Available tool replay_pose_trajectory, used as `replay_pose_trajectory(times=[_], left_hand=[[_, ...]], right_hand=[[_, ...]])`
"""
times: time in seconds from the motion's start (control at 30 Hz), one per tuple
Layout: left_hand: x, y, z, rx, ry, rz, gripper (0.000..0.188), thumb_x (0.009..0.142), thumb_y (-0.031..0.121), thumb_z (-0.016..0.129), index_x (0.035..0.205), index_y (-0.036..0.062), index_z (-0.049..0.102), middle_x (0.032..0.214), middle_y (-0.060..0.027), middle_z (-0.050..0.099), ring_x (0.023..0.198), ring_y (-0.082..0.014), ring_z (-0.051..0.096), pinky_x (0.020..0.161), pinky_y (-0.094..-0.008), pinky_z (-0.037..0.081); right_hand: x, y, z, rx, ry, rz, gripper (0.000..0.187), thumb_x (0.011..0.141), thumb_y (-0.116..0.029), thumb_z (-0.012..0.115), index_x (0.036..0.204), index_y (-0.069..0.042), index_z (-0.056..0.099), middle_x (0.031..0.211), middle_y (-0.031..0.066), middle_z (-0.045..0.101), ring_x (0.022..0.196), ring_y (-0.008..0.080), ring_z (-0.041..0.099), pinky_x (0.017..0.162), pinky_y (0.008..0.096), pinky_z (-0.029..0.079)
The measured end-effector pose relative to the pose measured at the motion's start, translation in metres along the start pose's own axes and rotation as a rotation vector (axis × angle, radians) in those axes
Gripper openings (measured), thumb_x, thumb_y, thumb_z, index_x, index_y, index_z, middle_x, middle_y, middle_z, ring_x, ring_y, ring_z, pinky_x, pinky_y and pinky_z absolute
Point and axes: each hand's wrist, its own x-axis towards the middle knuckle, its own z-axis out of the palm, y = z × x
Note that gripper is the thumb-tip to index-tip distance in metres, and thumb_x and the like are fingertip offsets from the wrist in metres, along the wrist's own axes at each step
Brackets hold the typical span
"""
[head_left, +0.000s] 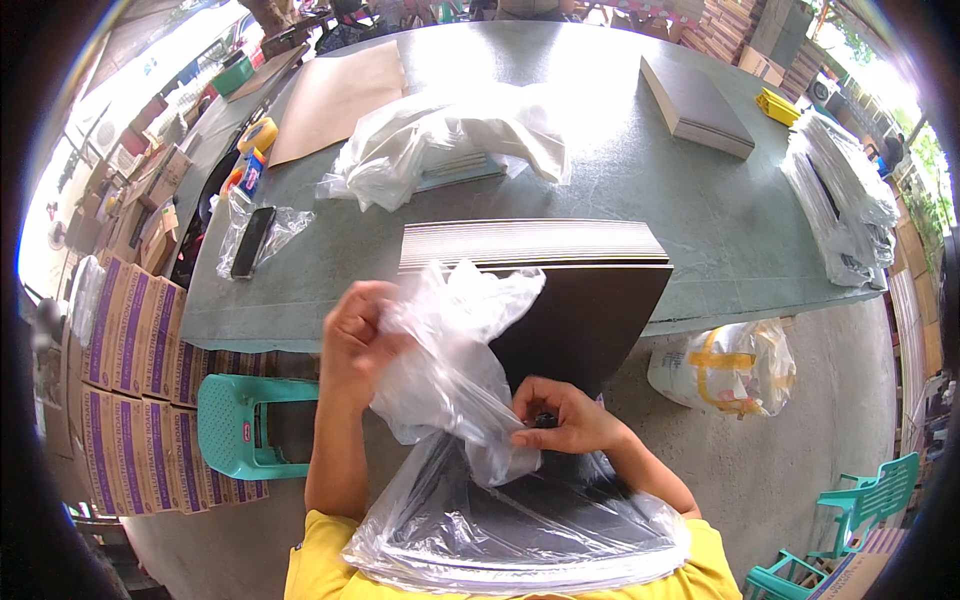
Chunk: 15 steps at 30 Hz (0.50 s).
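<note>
My left hand [352, 335] grips the bunched upper part of a clear plastic bag [455, 365]. My right hand [562, 415] pinches the same bag lower down, near its twisted neck. The bag's lower part covers a dark flat stack [520, 525] resting against my lap. Just beyond my hands, a thick stack of dark brown sheets [570, 290] lies on the grey-green table [650, 190] and juts over its near edge.
On the table lie a phone in a clear bag [250, 240], a tape roll [258, 135], a brown cardboard sheet [335, 95], crumpled plastic over sheets [450, 140], a grey stack [695, 105] and bagged stacks [840, 195]. A teal stool [245, 420], stacked cartons [130, 390] and a sack [725, 365] stand below.
</note>
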Motion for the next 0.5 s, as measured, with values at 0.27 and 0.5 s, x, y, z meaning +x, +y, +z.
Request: replay_pose_trajectory(times=[0.27, 0.5], left_hand=[[-0.018, -0.014, 0.019, 0.532, -0.196, 0.019, 0.026, 0.063, 0.006, 0.069, 0.086, 0.0026, 0.058, 0.068, -0.0048, 0.057, 0.063, -0.0079, 0.051, 0.057, -0.0209, 0.041], [-0.022, -0.019, 0.003, 0.543, -0.128, -0.144, 0.022, 0.060, 0.006, 0.070, 0.077, 0.0013, 0.056, 0.069, -0.0055, 0.058, 0.062, -0.0093, 0.052, 0.058, -0.0221, 0.041]], right_hand=[[0.001, -0.004, 0.009, -0.010, 0.420, -0.030, 0.027, 0.075, -0.017, 0.063, 0.093, 0.002, 0.054, 0.080, 0.0030, 0.058, 0.074, 0.0082, 0.052, 0.071, 0.0236, 0.041], [0.003, -0.014, 0.005, 0.078, 0.599, -0.047, 0.010, 0.078, -0.005, 0.056, 0.084, 0.003, 0.056, 0.073, 0.0045, 0.060, 0.067, 0.0074, 0.054, 0.061, 0.0189, 0.042]])
